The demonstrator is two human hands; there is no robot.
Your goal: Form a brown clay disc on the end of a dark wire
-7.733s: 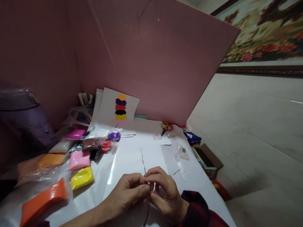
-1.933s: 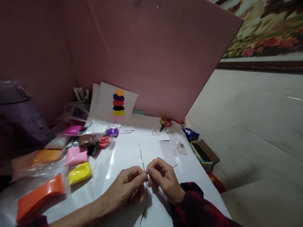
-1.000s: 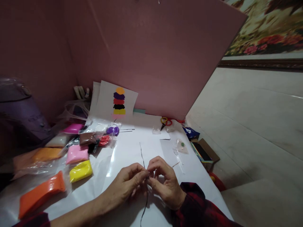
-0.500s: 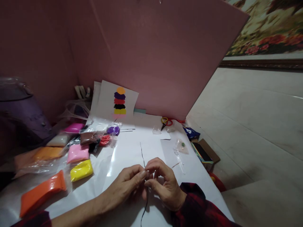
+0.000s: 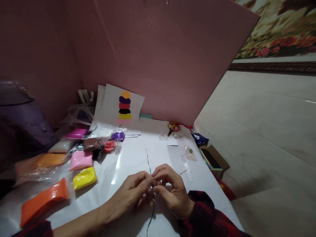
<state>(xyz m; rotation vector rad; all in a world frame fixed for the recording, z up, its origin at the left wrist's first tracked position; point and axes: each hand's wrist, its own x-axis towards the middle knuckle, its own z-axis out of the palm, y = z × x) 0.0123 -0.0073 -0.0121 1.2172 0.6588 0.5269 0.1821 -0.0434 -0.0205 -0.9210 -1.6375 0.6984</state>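
Note:
A thin black wire (image 5: 148, 160) lies lengthwise on the white table sheet (image 5: 128, 164) and runs on below my hands. My left hand (image 5: 133, 194) and my right hand (image 5: 171, 192) meet over it, fingertips pinched together on the wire at the middle. Both hands are closed. What else sits between the fingertips is too small to make out. A dark red sleeve covers my right wrist.
Bags of coloured clay lie at the left: orange (image 5: 41, 205), yellow (image 5: 84, 177), pink (image 5: 81, 160), purple (image 5: 118, 136). A paper with stacked colour blobs (image 5: 125, 105) leans on the pink board. Scissors (image 5: 172, 127), small plastic bags (image 5: 190, 153) and an open box (image 5: 213, 159) are at the right.
My hands stay pinched on the wire at the same spot; the fingers shift slightly against each other. Nothing else has moved.

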